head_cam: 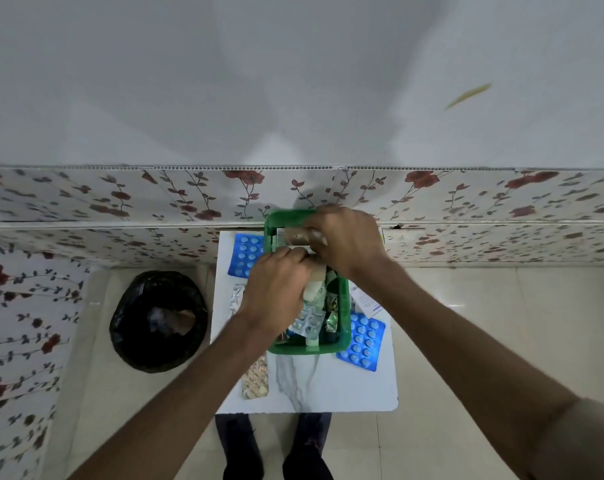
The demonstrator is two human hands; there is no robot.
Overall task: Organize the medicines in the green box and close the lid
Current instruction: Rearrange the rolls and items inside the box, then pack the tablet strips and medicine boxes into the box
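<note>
Box (342,344) on table (345,389); bin (158,320) left of table.

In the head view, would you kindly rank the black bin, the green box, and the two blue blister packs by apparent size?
1. green box and black bin: look alike, unranked.
2. blue blister pack right of the box.
3. blue blister pack left of the box, partly hidden, so unsure.

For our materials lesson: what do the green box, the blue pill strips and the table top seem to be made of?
Green box: probably moulded plastic, with a smooth, slightly glossy rim.
Blue pill strips: likely foil-backed blister packs, with shiny rows of raised bubbles.
Table top: marble-look white surface with grey veins; real stone or laminate cannot be told.
</note>
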